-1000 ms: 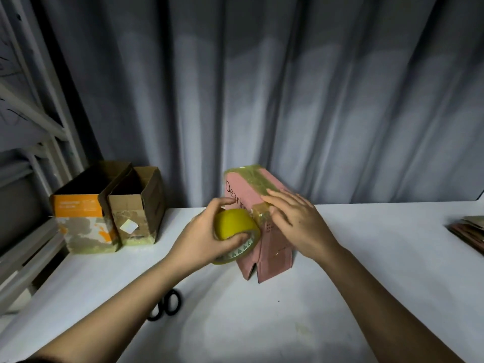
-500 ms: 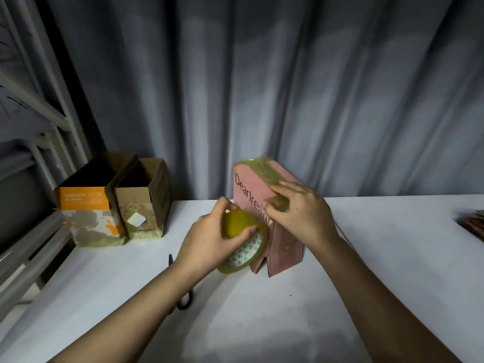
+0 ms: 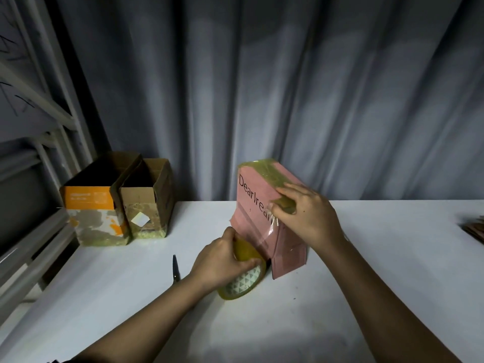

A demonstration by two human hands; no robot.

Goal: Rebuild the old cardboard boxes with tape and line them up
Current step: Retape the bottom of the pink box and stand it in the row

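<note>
A pink cardboard box (image 3: 252, 205) with black lettering stands tilted on the white table (image 3: 366, 297), its top covered in yellowish tape. My right hand (image 3: 305, 216) presses flat on the box's near corner, over a tape strip. My left hand (image 3: 220, 263) grips a yellowish tape roll (image 3: 242, 280) low at the box's bottom left, near the tabletop. A clear strip of tape runs from the roll up the box's side to my right hand.
Two open-topped boxes stand side by side at the back left: an orange and white one (image 3: 91, 213) and a brown one (image 3: 149, 205). Black scissors (image 3: 176, 269) lie left of my left wrist. Flat cardboard (image 3: 475, 230) lies at the right edge. A grey curtain hangs behind.
My left hand has drawn the tape roll down from the box's upper side to near the tabletop, pulling tape along the box. My right hand stays pressed on the box.
</note>
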